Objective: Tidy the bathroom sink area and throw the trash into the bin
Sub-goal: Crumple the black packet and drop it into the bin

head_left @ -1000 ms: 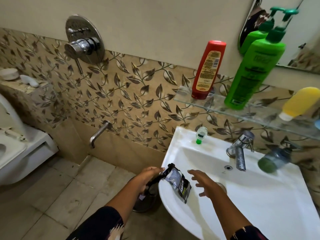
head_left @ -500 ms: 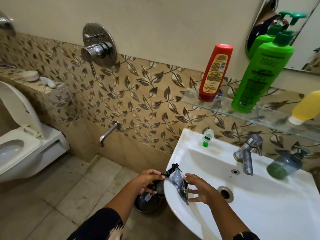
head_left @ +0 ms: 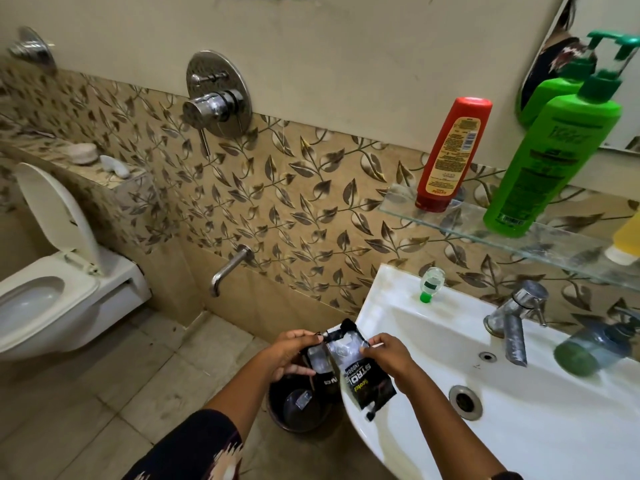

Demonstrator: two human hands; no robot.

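A black and clear plastic package (head_left: 363, 374) with white and yellow lettering hangs over the left rim of the white sink (head_left: 540, 431). My left hand (head_left: 291, 351) pinches its top left corner and my right hand (head_left: 388, 355) pinches its right edge, spreading it between them. Directly below, on the floor, stands a small dark bin (head_left: 298, 407) with some trash inside. On the sink's back rim lies a small clear bottle with a green cap (head_left: 430, 283). A dark soap dispenser (head_left: 592, 344) lies on its side to the right of the tap (head_left: 512, 320).
A glass shelf (head_left: 485, 233) above the sink carries a red bottle (head_left: 450, 154), a green pump bottle (head_left: 554, 157) and a yellow bottle (head_left: 627, 240). A wall spout (head_left: 228, 268) and a shower mixer (head_left: 214, 98) sit left of the sink. A toilet (head_left: 52, 275) stands far left.
My right hand has closed onto the package, which only the left hand held before. The package is now spread between both hands. The view has shifted left and down, showing the bin.
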